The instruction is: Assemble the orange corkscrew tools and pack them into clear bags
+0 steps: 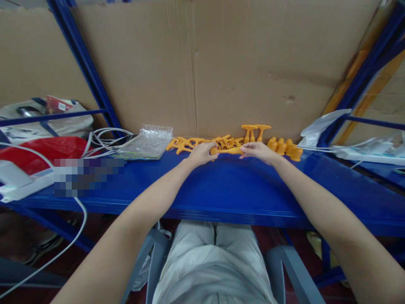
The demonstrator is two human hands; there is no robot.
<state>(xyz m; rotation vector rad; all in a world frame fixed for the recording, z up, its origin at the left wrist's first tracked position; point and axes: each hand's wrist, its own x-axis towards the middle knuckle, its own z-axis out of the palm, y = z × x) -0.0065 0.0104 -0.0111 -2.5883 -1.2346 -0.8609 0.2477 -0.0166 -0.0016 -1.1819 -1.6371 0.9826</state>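
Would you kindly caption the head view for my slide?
Left hand and right hand hold a yellow piece over a blue table.

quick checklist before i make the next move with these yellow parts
1. Left hand on the yellow plastic piece: ok, at its left end.
2. Right hand on it: ok, fingertips at the right end.
3. Firmness of both grips: cannot tell, too small in view.
4. Loose yellow pieces close by: ok, lying behind the left hand.
5. T-shaped yellow pieces upright: ok, standing behind the right hand.
6. White cable away from hands: ok, far left.
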